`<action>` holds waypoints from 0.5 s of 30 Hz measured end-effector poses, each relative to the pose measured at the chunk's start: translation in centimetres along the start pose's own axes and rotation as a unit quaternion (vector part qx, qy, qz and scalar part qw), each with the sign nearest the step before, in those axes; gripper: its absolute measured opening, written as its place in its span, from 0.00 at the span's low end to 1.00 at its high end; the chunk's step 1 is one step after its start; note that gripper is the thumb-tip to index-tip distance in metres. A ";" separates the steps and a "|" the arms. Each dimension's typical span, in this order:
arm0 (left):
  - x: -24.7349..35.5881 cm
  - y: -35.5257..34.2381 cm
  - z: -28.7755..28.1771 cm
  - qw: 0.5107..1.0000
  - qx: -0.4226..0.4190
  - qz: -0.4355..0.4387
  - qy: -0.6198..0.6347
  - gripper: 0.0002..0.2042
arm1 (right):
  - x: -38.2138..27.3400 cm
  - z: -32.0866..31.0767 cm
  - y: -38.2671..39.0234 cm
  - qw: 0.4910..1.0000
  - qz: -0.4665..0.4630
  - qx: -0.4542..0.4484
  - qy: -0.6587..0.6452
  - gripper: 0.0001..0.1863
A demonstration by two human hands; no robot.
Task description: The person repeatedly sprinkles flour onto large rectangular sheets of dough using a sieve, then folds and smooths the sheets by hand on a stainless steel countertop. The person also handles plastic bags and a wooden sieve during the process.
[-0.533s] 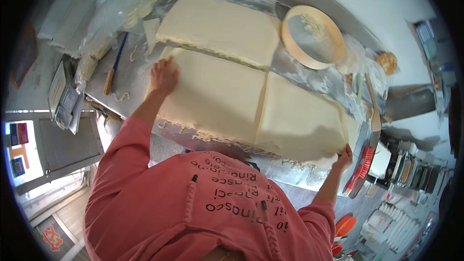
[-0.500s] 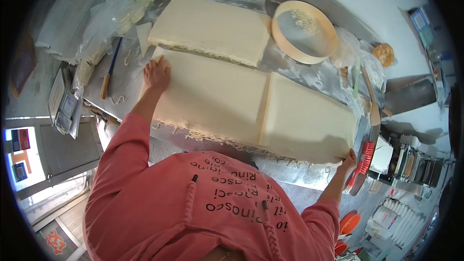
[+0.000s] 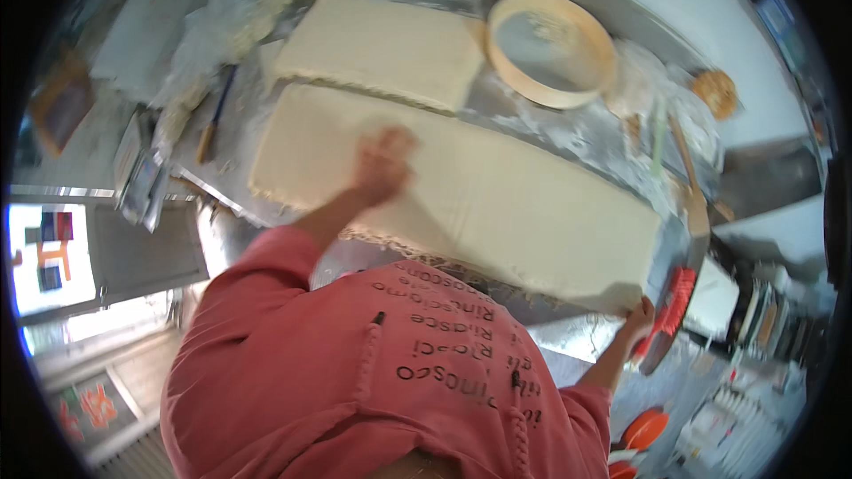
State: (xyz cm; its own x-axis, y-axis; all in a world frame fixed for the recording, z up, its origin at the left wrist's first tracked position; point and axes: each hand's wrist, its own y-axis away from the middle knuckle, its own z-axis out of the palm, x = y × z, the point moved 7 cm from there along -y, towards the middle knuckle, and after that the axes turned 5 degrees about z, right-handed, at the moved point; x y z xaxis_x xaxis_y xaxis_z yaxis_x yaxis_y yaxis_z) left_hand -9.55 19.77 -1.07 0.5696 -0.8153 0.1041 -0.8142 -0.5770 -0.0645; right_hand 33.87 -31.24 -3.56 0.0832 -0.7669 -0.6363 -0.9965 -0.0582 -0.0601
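1. A long pale sheet of dough point(image 3: 497, 204) lies across the middle of the metal surface point(image 3: 568, 133), running from the surface's left part toward its right near corner. A second, shorter slab of dough point(image 3: 377, 49) sits just beyond it, toward the far edge.

2. The left hand point(image 3: 383, 164) rests flat on top of the long sheet near its middle. It is blurred, but the fingers look spread and open, pressing down rather than gripping.

3. The right hand point(image 3: 637, 318) is at the sheet's right near corner, at the surface's near edge. Its fingers seem curled at the dough's edge, though whether they pinch it cannot be told for certain.

4. Judging by its look, the sheet is soft, limp and fairly heavy. It would likely sag, stretch or tear if lifted by one corner.

5. The flour dusting suggests it slides rather than sticks, so flat palms can shift it.

6. The safest hold seems to be under the long edges with both hands spread wide, or folded over a forearm, not pinched.

7. A round sieve point(image 3: 550, 49) stands at the far edge, and a red-handled tool point(image 3: 670, 319) lies just beside the right hand.
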 end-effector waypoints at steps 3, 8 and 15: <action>3.9 4.1 -0.9 0.998 -0.039 -0.032 0.041 0.31 | -1.4 -0.5 0.8 0.999 0.039 -0.028 -0.017 0.11; 1.9 12.1 -3.0 0.997 -0.014 -0.042 0.060 0.29 | -2.3 -1.2 2.3 0.988 0.082 -0.015 0.129 0.09; -2.9 8.8 -3.1 0.991 0.024 -0.120 0.058 0.30 | -22.2 12.6 11.3 0.869 -0.447 -0.143 0.156 0.27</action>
State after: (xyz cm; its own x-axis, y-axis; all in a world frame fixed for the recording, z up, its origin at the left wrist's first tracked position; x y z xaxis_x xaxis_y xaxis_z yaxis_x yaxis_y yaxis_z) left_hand -18.72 17.21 1.09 0.7270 -0.6451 0.2350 -0.6493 -0.7573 -0.0701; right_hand 20.87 -6.82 0.19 0.8632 -0.4674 -0.1910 -0.5004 -0.8421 -0.2010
